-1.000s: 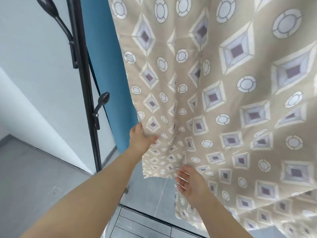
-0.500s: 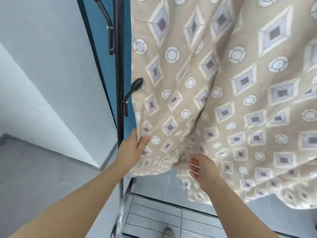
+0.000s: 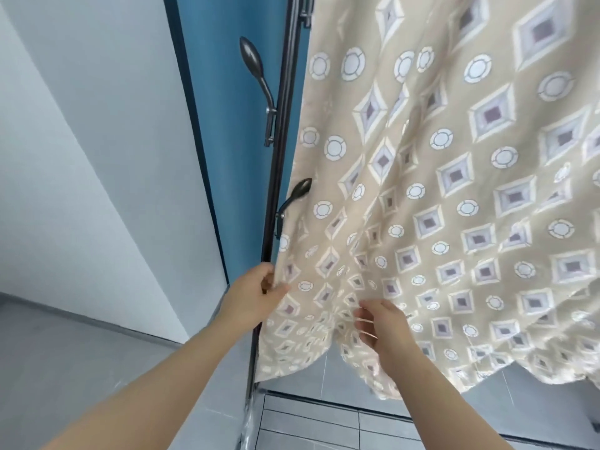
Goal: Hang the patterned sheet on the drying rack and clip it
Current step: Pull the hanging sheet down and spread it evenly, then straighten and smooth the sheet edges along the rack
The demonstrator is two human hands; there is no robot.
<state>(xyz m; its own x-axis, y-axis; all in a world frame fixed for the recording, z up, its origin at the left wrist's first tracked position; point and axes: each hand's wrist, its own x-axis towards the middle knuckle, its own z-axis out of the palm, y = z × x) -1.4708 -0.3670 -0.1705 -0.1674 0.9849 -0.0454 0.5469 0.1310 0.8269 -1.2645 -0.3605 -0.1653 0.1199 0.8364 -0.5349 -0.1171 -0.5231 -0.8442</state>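
On the far left is a plain white wall [image 3: 81,157], and a smooth grey floor [image 3: 65,368] lies in the lower left of the frame. Next comes a tall blue panel [image 3: 220,125]. Just to its right is the thin black metal pole of the drying rack [image 3: 279,177], with two curved black hooks sticking out of it, one high up [image 3: 251,56] and one lower down [image 3: 300,190]. Low down beside the pole, the left hand [image 3: 256,293] pinches the left side edge of the big tan cloth sheet with white rings and diamond shapes [image 3: 454,222], thumb on the front and fingers curled round the edge. The sheet hangs down from above and fills the whole right side of the frame. Its top and the bar it hangs on are out of sight. Near the bottom middle, the right hand [image 3: 383,326] is loose and open, fingers spread close to a deep fold, holding nothing. I think the step now is to pull the sheet flat. To do that well, hold the edge firmly, slide the other hand sideways to push the fold out, and keep the cloth off the lower hook so it does not catch. I see no clips yet, so clipping probably comes after.
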